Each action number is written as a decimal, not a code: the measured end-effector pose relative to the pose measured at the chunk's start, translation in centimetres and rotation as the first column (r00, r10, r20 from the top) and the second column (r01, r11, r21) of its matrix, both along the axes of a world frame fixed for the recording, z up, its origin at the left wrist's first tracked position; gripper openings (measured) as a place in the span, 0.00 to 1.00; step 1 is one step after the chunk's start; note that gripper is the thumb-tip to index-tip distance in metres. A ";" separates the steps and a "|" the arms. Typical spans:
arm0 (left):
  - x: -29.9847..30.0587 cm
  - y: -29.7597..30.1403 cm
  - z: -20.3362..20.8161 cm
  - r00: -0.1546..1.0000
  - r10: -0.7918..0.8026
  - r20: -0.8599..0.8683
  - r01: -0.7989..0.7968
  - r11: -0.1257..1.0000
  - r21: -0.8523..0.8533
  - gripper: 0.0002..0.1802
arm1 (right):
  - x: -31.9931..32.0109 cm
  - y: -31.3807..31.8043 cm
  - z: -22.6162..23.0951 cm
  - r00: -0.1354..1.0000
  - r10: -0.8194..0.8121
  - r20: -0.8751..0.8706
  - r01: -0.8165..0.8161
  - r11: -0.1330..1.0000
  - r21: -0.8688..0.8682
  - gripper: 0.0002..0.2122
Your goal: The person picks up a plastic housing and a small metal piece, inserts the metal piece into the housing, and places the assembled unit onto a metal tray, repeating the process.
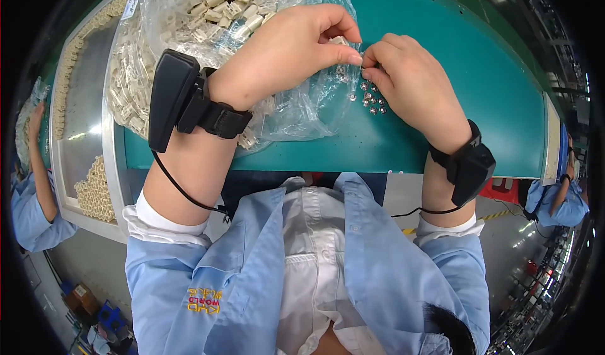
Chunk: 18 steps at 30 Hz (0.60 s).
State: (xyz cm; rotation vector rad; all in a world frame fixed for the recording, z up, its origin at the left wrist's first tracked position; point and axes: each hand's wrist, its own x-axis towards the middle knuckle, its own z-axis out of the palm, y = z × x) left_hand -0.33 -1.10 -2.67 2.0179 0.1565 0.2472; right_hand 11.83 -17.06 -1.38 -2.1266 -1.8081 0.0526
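My left hand (290,49) reaches in over a clear plastic bag (302,112), with thumb and forefinger curled toward my right hand. A small beige plastic part (339,41) shows between these fingers, partly hidden by them. Close beside it, my right hand (409,78) is closed in a pinch, its fingertips almost meeting the left ones. Whatever sits in that pinch is too small to make out. Just below the right fingers, several small shiny metal pieces (373,100) lie loose on the green tabletop (466,97). Many more beige plastic parts (220,5) fill the bag.
Left of the bag stands a metal-edged tray (85,125) with rows of beige parts along its side and a cluster (96,191) at its near end. Other people in blue work at the far left (34,197) and far right (561,197). Cables run from both wrist devices.
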 end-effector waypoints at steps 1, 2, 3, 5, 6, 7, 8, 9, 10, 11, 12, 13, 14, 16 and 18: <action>0.0 -0.1 0.1 1.000 0.001 -0.004 -0.001 1.000 0.027 0.11 | -0.2 0.0 0.1 0.999 -0.001 0.054 0.001 1.000 0.003 0.04; -0.1 -0.1 0.2 1.000 0.002 -0.009 -0.002 0.999 0.055 0.11 | -0.4 0.0 0.0 0.994 -0.003 0.107 0.002 1.000 0.007 0.04; -0.2 0.0 0.3 1.000 0.005 -0.011 -0.004 0.999 0.052 0.11 | -0.4 0.0 0.0 0.994 0.000 0.105 0.000 1.000 0.004 0.04; -0.2 0.0 0.4 0.997 0.018 0.070 -0.026 0.993 0.111 0.12 | -0.4 0.0 -0.1 0.995 -0.002 0.103 0.002 1.000 -0.002 0.04; -0.2 0.0 0.5 0.994 0.023 0.111 -0.039 0.989 0.141 0.13 | -0.4 0.0 -0.2 0.995 -0.002 0.102 0.003 1.000 -0.004 0.04; -0.2 -0.1 0.5 0.994 0.022 0.110 -0.038 0.989 0.140 0.13 | -0.2 0.0 -0.2 0.995 -0.003 0.101 0.003 1.000 -0.005 0.04; -0.2 -0.1 0.6 0.993 0.029 0.117 -0.044 0.991 0.124 0.13 | 0.1 0.0 -0.2 0.997 0.027 0.068 -0.028 0.999 0.015 0.04; -0.3 -0.2 0.5 0.992 0.037 0.123 -0.050 0.993 0.107 0.13 | 0.5 0.0 -0.3 0.998 0.058 0.034 -0.059 0.998 0.036 0.04; -0.3 -0.2 0.5 0.991 0.044 0.129 -0.056 0.994 0.090 0.13 | 0.8 0.0 -0.4 0.996 0.089 0.001 -0.089 0.994 0.058 0.04; -0.3 -0.2 0.6 0.991 0.043 0.128 -0.055 0.994 0.089 0.13 | 1.1 0.0 -0.4 0.996 0.088 0.000 -0.088 0.994 0.057 0.04; -0.3 -0.2 0.7 0.992 0.044 0.119 -0.053 0.996 0.076 0.13 | 1.4 0.0 -0.2 0.995 0.081 -0.060 -0.073 0.990 0.119 0.04; -0.2 -0.3 0.8 0.993 0.044 0.110 -0.051 0.997 0.063 0.13 | 1.6 -0.1 0.1 0.990 0.077 -0.119 -0.055 0.982 0.179 0.04; -0.2 -0.2 0.9 0.994 0.045 0.103 -0.051 0.997 0.053 0.13 | 1.7 0.0 0.2 0.981 0.078 -0.176 -0.035 0.970 0.239 0.04; -0.2 -0.3 0.6 0.997 0.032 0.072 -0.034 0.999 0.020 0.13 | 1.5 0.0 0.2 0.964 0.087 -0.251 -0.020 0.966 0.257 0.04; -0.1 -0.5 0.2 1.000 0.002 0.010 -0.002 0.999 -0.051 0.13 | 1.1 0.2 0.3 0.912 0.107 -0.397 0.013 0.958 0.286 0.05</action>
